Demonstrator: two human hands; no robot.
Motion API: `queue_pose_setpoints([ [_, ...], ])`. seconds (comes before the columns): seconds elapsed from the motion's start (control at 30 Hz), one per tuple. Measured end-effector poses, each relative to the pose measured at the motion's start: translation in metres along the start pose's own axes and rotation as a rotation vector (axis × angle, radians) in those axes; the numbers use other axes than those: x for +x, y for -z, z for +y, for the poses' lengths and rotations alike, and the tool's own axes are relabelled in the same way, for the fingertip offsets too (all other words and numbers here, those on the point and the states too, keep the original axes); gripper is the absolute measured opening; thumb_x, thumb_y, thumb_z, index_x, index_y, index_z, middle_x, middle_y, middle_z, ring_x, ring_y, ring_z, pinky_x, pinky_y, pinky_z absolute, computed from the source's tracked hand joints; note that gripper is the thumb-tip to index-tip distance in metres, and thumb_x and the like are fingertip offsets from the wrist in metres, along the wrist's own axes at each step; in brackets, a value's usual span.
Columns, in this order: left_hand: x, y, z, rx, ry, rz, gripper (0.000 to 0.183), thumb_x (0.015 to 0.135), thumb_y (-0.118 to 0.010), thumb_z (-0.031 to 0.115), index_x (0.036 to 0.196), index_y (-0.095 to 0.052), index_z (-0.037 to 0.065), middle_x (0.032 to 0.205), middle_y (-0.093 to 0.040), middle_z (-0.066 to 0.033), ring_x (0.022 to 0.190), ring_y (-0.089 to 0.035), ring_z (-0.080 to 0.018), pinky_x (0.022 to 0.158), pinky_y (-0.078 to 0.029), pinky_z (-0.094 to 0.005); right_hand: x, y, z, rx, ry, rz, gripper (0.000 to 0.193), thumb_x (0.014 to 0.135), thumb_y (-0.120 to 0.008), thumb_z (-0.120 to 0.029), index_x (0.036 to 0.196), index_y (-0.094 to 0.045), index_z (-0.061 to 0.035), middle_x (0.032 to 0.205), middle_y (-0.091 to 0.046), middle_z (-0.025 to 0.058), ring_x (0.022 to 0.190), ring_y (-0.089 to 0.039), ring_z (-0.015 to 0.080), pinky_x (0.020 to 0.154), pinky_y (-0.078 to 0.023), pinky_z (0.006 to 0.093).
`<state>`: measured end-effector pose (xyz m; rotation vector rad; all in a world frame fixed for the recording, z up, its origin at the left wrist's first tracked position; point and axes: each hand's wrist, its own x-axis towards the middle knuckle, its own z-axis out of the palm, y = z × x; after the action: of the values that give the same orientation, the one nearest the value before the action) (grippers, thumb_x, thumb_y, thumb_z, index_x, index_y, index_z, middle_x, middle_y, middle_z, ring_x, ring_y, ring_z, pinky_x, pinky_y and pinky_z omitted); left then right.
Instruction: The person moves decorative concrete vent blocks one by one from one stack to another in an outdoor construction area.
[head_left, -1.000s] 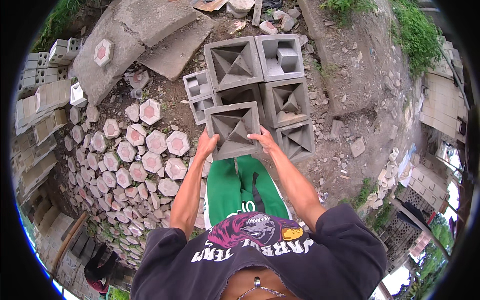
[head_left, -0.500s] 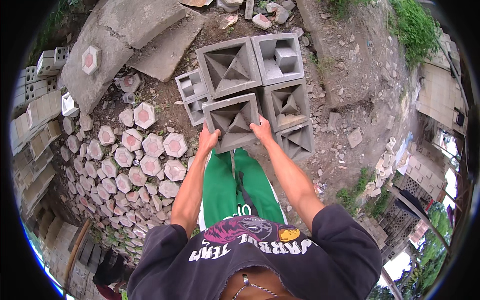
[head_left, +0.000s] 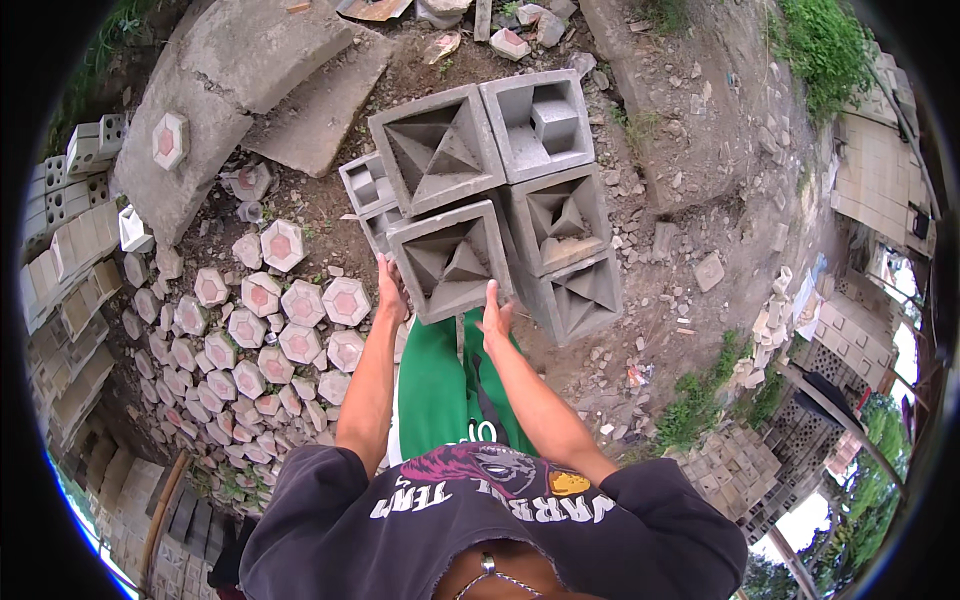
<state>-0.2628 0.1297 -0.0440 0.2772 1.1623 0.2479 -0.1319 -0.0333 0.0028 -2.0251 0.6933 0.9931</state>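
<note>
A square grey concrete ventilation block [head_left: 487, 232] with a recessed pyramid pattern stands in front of my legs, close against the other blocks. My left hand [head_left: 391, 287] lies flat along its left side with the fingers stretched out. By its near right corner is my right hand [head_left: 493, 320], the fingers extended and the palm facing the block; whether it touches cannot be made out. Neither hand grips anything. Beyond it stands a larger-looking block [head_left: 437, 145] of similar pattern, and a block with a stepped cube relief [head_left: 538, 124] sits at the far right of the group.
Two more patterned blocks [head_left: 562, 218] stand on the right, and small blocks [head_left: 367, 184] on the left. Many hexagonal pavers [head_left: 300, 343] with reddish centres cover the ground at left. Broken concrete slabs [head_left: 318, 108] lie farther off. Rubble and dirt [head_left: 690, 240] spread to the right.
Both hands have let go of the near block's edges, and their fingers have straightened. My right hand has moved down and toward me. The view has shifted slightly.
</note>
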Motion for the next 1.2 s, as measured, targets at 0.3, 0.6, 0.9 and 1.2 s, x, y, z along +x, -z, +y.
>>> queue_pose_setpoints([
  [0.3, 0.014, -0.048, 0.015, -0.216, -0.016, -0.137, 0.073, 0.089, -0.032, 0.063, 0.135, -0.043, 0.007, 0.133, -0.049, -0.0154, 0.119, -0.048, -0.0324, 0.102, -0.038, -0.0449, 0.006, -0.017, -0.009, 0.52, -0.226, -0.204, 0.052, 0.074, -0.068, -0.011, 0.118, -0.044, 0.001, 0.115, -0.053, 0.0198, 0.106, -0.054, 0.0346, 0.088, -0.044, 0.0582],
  [0.6, 0.028, -0.082, 0.01, -0.198, -0.052, -0.053, 0.077, 0.087, -0.027, 0.065, 0.136, -0.043, 0.007, 0.134, -0.049, -0.0147, 0.121, -0.046, -0.0334, 0.104, -0.035, -0.0445, 0.031, 0.005, -0.044, 0.438, -0.128, -0.301, 0.051, 0.077, -0.066, -0.012, 0.119, -0.042, 0.0026, 0.119, -0.051, 0.02, 0.112, -0.051, 0.0345, 0.092, -0.041, 0.061],
  [0.9, 0.027, -0.096, 0.012, -0.162, 0.003, -0.051, 0.076, 0.088, -0.026, 0.064, 0.135, -0.044, 0.007, 0.133, -0.05, -0.0143, 0.119, -0.048, -0.0335, 0.103, -0.036, -0.0446, 0.04, 0.016, -0.047, 0.376, -0.124, -0.336, 0.057, 0.079, -0.069, -0.023, 0.121, -0.042, 0.0043, 0.119, -0.051, 0.018, 0.111, -0.052, 0.0298, 0.089, -0.044, 0.0562],
  [1.2, 0.009, -0.081, -0.011, -0.226, -0.113, -0.129, 0.076, 0.092, -0.022, 0.064, 0.14, -0.035, 0.006, 0.141, -0.042, -0.0129, 0.127, -0.04, -0.0326, 0.109, -0.028, -0.0419, 0.007, 0.086, -0.068, -0.229, 0.136, -0.486, 0.062, 0.088, -0.057, -0.049, 0.127, -0.046, -0.0012, 0.123, -0.055, 0.0147, 0.108, -0.057, 0.0267, 0.085, -0.05, 0.0394],
])
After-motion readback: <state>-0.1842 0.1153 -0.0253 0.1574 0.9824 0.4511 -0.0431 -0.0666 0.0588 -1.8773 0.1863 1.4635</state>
